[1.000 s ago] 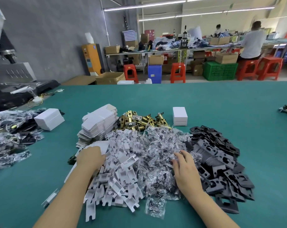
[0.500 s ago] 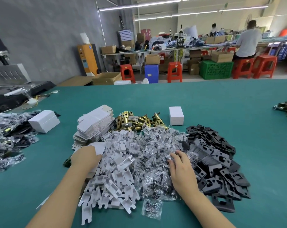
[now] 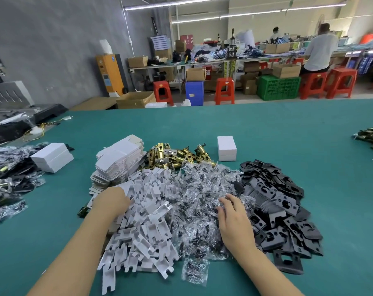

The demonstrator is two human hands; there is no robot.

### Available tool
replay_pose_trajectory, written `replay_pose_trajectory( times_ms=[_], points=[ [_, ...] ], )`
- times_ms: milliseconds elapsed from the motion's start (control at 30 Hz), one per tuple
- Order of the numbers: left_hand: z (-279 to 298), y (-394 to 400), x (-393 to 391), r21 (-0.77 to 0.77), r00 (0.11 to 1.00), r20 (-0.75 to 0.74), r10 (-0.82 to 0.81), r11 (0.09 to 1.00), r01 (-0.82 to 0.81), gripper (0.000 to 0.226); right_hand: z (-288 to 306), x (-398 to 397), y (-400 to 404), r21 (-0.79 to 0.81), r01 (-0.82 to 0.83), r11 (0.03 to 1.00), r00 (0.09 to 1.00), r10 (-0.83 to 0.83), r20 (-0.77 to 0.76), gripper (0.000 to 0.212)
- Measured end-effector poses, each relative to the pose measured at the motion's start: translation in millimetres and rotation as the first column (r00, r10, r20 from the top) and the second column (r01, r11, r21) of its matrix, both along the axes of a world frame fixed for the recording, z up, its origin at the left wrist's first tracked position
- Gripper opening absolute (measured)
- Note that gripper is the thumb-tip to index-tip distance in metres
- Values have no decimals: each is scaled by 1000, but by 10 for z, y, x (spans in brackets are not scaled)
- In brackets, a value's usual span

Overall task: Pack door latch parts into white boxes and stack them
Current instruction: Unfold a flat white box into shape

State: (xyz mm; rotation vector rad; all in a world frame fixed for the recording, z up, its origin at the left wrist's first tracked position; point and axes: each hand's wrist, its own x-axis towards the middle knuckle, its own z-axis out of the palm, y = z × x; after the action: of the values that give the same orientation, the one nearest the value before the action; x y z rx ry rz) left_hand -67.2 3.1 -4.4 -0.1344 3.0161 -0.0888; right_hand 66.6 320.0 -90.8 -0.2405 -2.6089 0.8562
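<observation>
While the left hand (image 3: 110,202) digs into flat white card inserts (image 3: 142,227), grip hidden | right hand (image 3: 234,218) rests loose-fingered on clear screw bags (image 3: 198,201) | brass latches (image 3: 172,155) and closed white box (image 3: 226,148) sit beyond

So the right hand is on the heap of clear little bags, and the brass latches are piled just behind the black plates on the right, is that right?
Not quite. The head view shows the right hand on the clear bags, but the brass latches lie behind the white inserts and the bags, beside the flat white boxes. Behind the black plates stands a closed white box.
</observation>
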Motion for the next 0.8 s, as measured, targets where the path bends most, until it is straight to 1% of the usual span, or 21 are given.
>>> replay_pose_trajectory(
  times_ms=[67,167,200,267,367,467,567,667,733,767,800],
  points=[
    [15,11,-28,35,1000,0,26,999,-26,24,-6,-4,2,1,3,1000,1000,-3,-3,39],
    [26,54,-27,32,998,-31,57,998,-56,24,-13,-2,-1,-1,4,1000,1000,-4,-13,39],
    [14,65,-29,44,996,-58,62,997,-59,21,-14,-2,-1,-2,5,1000,1000,-5,-16,39],
    [3,107,-3,15,991,-109,75,997,-74,11,-17,-1,2,-1,10,1000,1000,-10,-21,39],
    [-17,202,45,-110,988,-135,71,990,-86,22,-20,-1,5,11,9,1000,1000,-8,-27,39],
    [-13,271,67,-149,986,-148,79,984,-101,23,-20,0,4,26,8,1000,1000,-7,-28,38],
    [-2,307,74,-144,982,-171,78,984,-104,21,-24,1,5,26,9,1000,1000,-8,-25,38],
    [148,328,95,-101,973,-212,87,989,-111,16,-23,-4,5,14,3,1000,1000,-3,-15,40],
    [285,352,109,-54,954,-292,75,994,-94,15,-19,-7,8,-13,-3,1000,1000,3,-12,42],
    [352,381,139,-31,927,-371,44,998,-60,16,-11,-8,11,-36,-8,999,1000,8,-9,44],
    [418,421,188,2,879,-477,-1,1000,3,20,0,-10,13,-67,-12,998,1000,12,-8,44]
  ],
)
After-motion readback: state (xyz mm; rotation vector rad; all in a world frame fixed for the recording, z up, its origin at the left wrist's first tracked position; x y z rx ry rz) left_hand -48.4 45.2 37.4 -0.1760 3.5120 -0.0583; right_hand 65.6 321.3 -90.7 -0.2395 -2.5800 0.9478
